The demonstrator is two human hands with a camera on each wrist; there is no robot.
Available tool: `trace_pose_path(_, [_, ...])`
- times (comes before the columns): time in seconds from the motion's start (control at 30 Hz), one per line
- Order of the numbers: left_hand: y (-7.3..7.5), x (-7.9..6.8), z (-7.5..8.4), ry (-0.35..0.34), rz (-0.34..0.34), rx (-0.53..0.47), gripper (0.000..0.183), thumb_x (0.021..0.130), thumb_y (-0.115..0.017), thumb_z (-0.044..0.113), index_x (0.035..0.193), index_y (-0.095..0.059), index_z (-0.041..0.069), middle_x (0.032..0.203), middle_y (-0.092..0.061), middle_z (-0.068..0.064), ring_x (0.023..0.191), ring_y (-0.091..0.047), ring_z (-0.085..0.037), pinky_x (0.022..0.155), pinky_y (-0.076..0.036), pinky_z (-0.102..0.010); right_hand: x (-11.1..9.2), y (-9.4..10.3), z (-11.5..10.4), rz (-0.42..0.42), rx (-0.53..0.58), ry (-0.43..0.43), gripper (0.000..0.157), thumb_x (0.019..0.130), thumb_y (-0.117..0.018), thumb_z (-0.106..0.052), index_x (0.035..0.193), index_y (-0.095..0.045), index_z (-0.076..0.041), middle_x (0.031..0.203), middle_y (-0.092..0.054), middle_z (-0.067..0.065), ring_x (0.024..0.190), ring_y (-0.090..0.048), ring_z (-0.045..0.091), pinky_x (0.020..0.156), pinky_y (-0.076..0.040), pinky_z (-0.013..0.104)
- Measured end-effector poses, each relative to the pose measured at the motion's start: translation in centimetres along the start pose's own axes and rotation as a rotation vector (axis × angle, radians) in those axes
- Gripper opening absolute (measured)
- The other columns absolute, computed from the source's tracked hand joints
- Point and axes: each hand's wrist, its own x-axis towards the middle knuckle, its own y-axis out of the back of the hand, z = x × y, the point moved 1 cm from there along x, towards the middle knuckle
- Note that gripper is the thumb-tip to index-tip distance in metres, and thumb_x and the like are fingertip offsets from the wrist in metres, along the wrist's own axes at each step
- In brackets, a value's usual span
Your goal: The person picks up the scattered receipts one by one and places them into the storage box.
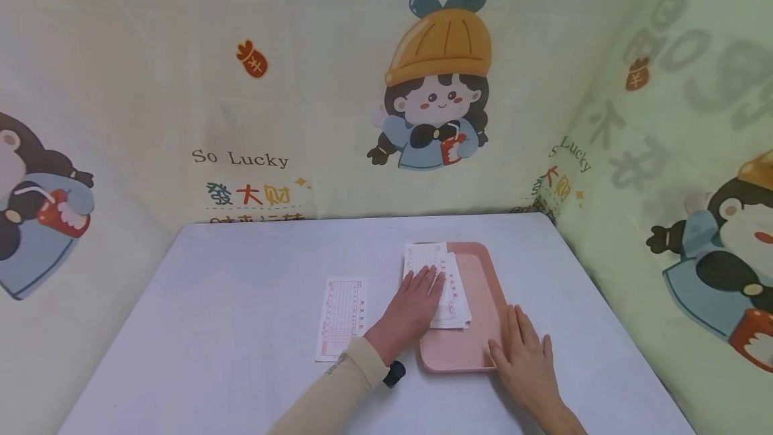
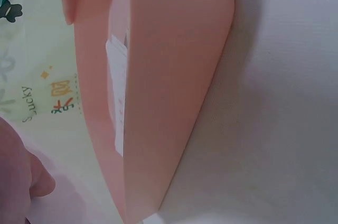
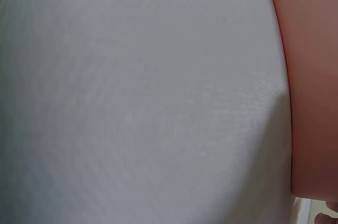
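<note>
A pink tray [image 1: 480,287] lies on the table, with several printed paper slips [image 1: 454,304] overlapping in its left part. My left hand [image 1: 410,307] reaches over the tray's left rim, its extended fingers over the slips; whether they press down is unclear. At the tray's right side is my right hand [image 1: 528,368], fingers straight along the rim and thumb near the front corner. The left wrist view has the tray's outer wall [image 2: 169,76] and white slips [image 2: 117,97] inside. In the right wrist view the tray wall [image 3: 317,102] stands at the right.
Another printed slip [image 1: 342,314] lies flat on the white table [image 1: 241,307], left of the tray. A dark band [image 1: 395,374] shows at my left wrist. Cartoon-printed cloth [image 1: 338,99] hangs behind the table and at both sides.
</note>
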Motion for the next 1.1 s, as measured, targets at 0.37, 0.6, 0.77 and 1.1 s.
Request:
trace_pose_path(0.37, [-0.8,1.1,0.8,-0.028,0.01,0.089,0.05,0.106,-0.045,0.015,0.154,-0.033,0.007,0.16,-0.035,-0.011,0.149,-0.032,-0.025,0.122,-0.031,-0.041,0.0,0.0,0.0,0.002,0.009,0.001,0.076,0.095,-0.059,-0.038,0.153,-0.03,0.001,0.154,-0.033,0.027,0.139,-0.034,0.046,0.104,-0.019,0.08])
trace_pose_path(0.6, [-1.6,1.5,1.2,-0.048,0.052,0.112,0.047,0.105,-0.045,0.015,0.151,-0.038,0.005,0.155,-0.043,-0.013,0.145,-0.04,-0.026,0.119,-0.036,-0.041,0.0,-0.2,0.2,0.016,0.008,0.015,0.076,0.094,-0.06,-0.037,0.153,-0.03,0.001,0.153,-0.034,0.027,0.138,-0.035,0.047,0.103,-0.02,0.08])
trace_pose_path(0.77, [-2.1,1.7,1.5,-0.052,0.102,0.095,0.043,0.104,-0.043,0.012,0.147,-0.044,0.005,0.15,-0.048,-0.014,0.14,-0.046,-0.026,0.115,-0.041,-0.041,0.0,-0.2,0.2,0.01,0.007,0.011,0.076,0.095,-0.059,-0.038,0.153,-0.03,0.002,0.153,-0.034,0.028,0.138,-0.035,0.047,0.103,-0.02,0.08])
trace_pose_path(1.1, [-3.1,2.2,2.0,-0.071,0.113,0.092,0.043,0.103,-0.048,0.012,0.145,-0.045,0.003,0.146,-0.052,-0.016,0.136,-0.051,-0.027,0.111,-0.046,-0.041,0.0,0.0,-0.1,-0.025,0.006,-0.006,0.077,0.096,-0.058,-0.038,0.154,-0.027,0.001,0.155,-0.032,0.026,0.14,-0.034,0.046,0.105,-0.018,0.08])
